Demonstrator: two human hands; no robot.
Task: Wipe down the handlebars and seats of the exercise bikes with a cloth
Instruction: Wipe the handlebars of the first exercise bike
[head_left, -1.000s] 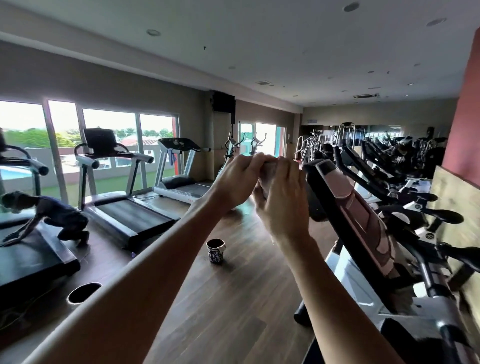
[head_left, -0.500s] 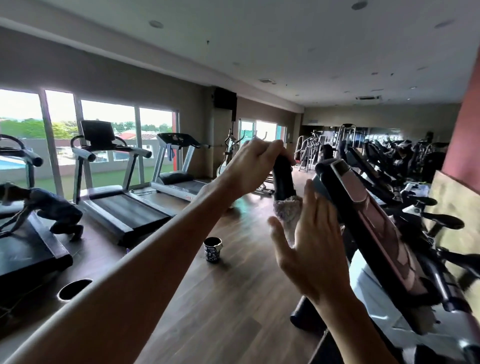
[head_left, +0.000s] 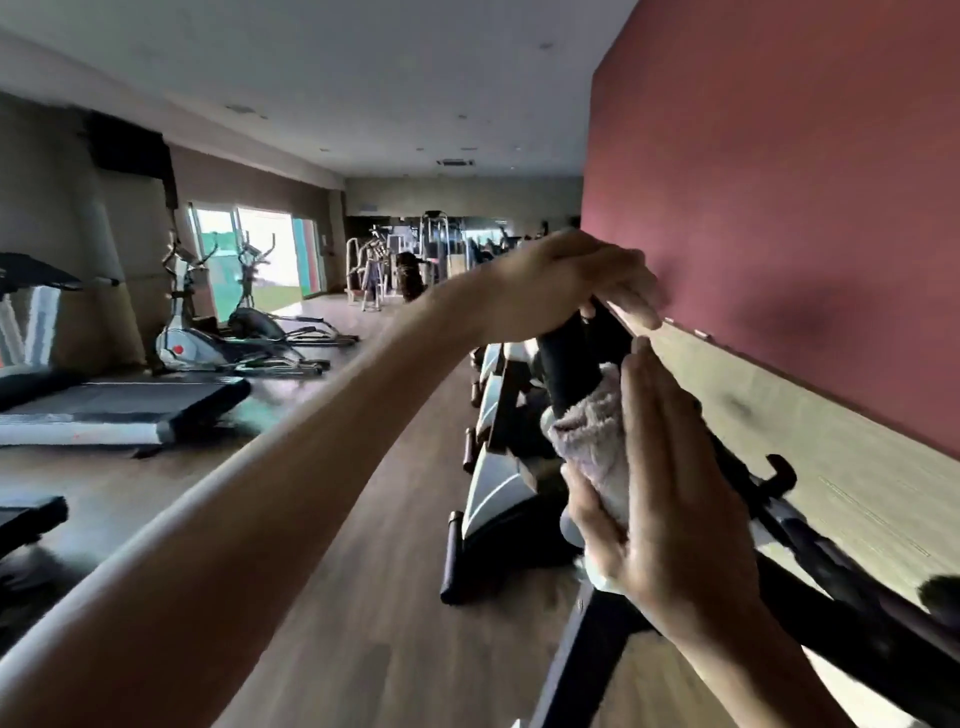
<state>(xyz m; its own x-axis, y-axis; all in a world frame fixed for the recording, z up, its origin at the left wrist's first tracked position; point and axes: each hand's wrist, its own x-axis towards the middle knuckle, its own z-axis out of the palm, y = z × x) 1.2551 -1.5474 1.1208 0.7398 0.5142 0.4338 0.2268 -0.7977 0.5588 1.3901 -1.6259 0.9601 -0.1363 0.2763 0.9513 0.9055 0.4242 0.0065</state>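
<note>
A black upright handlebar (head_left: 569, 364) of the nearest exercise bike (head_left: 810, 571) rises at centre right. My left hand (head_left: 587, 291) grips its top end, the arm reaching across from the lower left. A fluffy pale grey cloth (head_left: 587, 431) is wrapped round the bar lower down. My right hand (head_left: 670, 499) holds the cloth against the bar, thumb on the near side and straight fingers on the far side. The seat is not in view.
More exercise bikes (head_left: 498, 483) stand in a row along the red wall (head_left: 779, 208) with its wooden lower panel. A treadmill (head_left: 114, 405) and two ellipticals (head_left: 223, 338) line the left side. Wooden floor (head_left: 374, 545) runs between them.
The view has swung right, toward the red wall. My right hand has closed the cloth round the bar and sits lower on it. My left hand stays on the bar's top.
</note>
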